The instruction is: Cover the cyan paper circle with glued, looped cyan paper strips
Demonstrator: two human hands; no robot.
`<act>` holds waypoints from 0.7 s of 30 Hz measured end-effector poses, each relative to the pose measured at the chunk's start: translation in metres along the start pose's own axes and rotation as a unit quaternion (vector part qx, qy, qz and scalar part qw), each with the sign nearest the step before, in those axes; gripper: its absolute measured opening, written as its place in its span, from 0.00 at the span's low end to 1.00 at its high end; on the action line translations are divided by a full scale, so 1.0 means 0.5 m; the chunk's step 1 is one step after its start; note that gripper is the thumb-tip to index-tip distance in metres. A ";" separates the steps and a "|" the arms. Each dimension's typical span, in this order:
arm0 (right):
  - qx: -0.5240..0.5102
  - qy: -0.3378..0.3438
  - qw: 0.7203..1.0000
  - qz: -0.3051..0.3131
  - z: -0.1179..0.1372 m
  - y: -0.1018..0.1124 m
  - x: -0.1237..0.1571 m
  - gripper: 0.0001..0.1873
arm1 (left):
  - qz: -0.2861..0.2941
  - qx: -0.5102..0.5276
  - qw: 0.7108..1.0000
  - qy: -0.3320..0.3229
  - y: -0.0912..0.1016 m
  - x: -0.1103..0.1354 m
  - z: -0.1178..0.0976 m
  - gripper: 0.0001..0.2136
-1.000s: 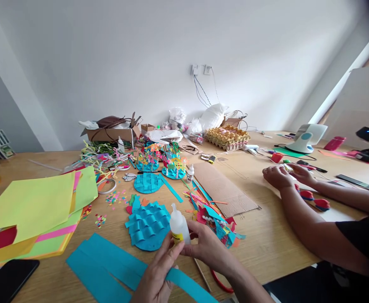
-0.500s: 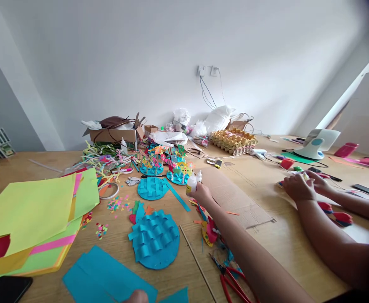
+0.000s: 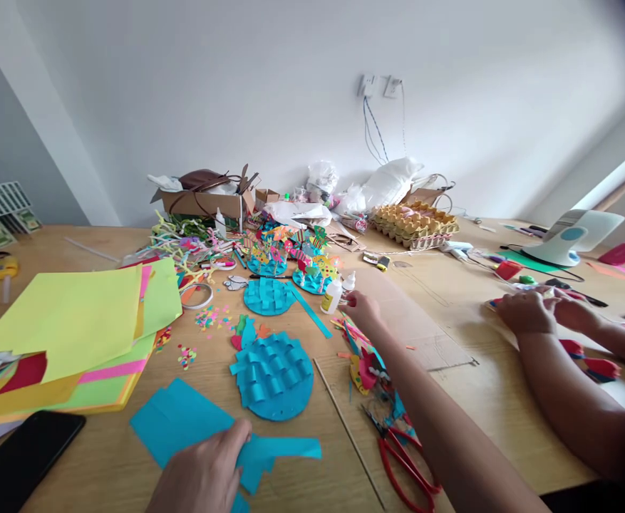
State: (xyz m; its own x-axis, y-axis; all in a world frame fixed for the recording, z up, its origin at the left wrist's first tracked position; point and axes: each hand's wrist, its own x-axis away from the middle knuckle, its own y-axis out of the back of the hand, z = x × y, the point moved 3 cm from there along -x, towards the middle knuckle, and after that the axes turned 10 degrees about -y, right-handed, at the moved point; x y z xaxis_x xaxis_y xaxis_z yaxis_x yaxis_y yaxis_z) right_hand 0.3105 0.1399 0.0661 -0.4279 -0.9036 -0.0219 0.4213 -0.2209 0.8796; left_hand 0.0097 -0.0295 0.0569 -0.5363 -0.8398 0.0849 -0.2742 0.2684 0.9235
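My right hand [image 3: 363, 310] is stretched far across the wooden table [image 3: 451, 399]. Its fingertips are closed on the side of a white glue bottle [image 3: 332, 295] that stands on the table. A smaller bottle [image 3: 348, 281] stands just behind it. My left hand [image 3: 205, 474] lies flat at the near edge, fingers spread on cut blue paper [image 3: 184, 427]. A round blue woven paper piece [image 3: 273, 374] lies between my two hands.
Red-handled scissors [image 3: 405, 463] and a thin wooden stick [image 3: 344, 427] lie by my right forearm. A stack of yellow paper [image 3: 71, 324] and a black phone [image 3: 21, 459] are at the left. Another person's hands [image 3: 529, 313] work at the right. Craft clutter, a box and egg trays line the back.
My right hand carried the glue bottle from near my body out to the table's middle and set it down. My left hand dropped flat onto the blue paper. The view shifted left.
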 end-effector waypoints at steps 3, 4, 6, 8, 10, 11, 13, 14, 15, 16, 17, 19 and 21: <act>-0.043 0.065 0.997 0.015 0.027 0.073 0.122 0.08 | 0.059 -0.048 0.997 0.026 0.015 -0.017 -0.018 0.20; -0.095 0.134 0.986 0.039 0.046 0.095 0.176 0.09 | 0.075 -0.062 0.995 0.028 0.019 -0.024 -0.028 0.19; -0.150 0.237 0.952 0.121 0.081 0.120 0.287 0.09 | 0.088 -0.081 0.993 0.015 0.023 -0.036 -0.054 0.18; -0.128 0.274 0.934 0.189 0.102 0.117 0.379 0.08 | 0.084 -0.088 0.993 -0.007 0.021 -0.044 -0.077 0.16; -0.091 0.282 0.930 0.216 0.104 0.095 0.437 0.13 | 0.073 -0.091 0.993 -0.021 0.014 -0.046 -0.094 0.16; -0.078 0.280 0.930 0.226 0.099 0.079 0.454 0.14 | 0.069 -0.090 0.993 -0.023 0.010 -0.046 -0.099 0.16; -0.069 0.268 0.937 0.213 0.083 0.053 0.466 0.10 | 0.068 -0.085 0.994 -0.022 0.000 -0.043 -0.106 0.16; -0.066 0.275 0.937 0.205 0.075 0.044 0.467 0.08 | 0.068 -0.078 0.994 -0.022 -0.006 -0.041 -0.107 0.16; -0.068 0.285 0.936 0.196 0.068 0.038 0.466 0.08 | 0.064 -0.066 0.995 -0.024 -0.012 -0.039 -0.107 0.17; -0.073 0.297 0.933 0.188 0.062 0.035 0.464 0.08 | 0.053 -0.051 0.997 -0.030 -0.018 -0.037 -0.106 0.17; -0.079 0.307 0.931 0.179 0.056 0.035 0.462 0.08 | 0.034 -0.034 0.998 -0.040 -0.023 -0.034 -0.103 0.17; -0.090 0.306 0.934 0.159 0.044 0.040 0.455 0.07 | -0.029 0.005 0.997 -0.077 -0.031 -0.025 -0.092 0.16; -0.099 0.284 0.943 0.142 0.030 0.047 0.447 0.07 | -0.121 0.040 0.983 -0.134 -0.032 -0.011 -0.078 0.14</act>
State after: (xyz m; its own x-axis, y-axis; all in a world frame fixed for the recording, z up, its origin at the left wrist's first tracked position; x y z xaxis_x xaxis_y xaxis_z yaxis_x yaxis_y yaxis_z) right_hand 0.2130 -0.0616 0.0889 0.1976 -0.9752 -0.0996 0.6190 0.0453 0.7841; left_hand 0.0482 -0.0475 0.0561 -0.6359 -0.7319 -0.2448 -0.4760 0.1223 0.8709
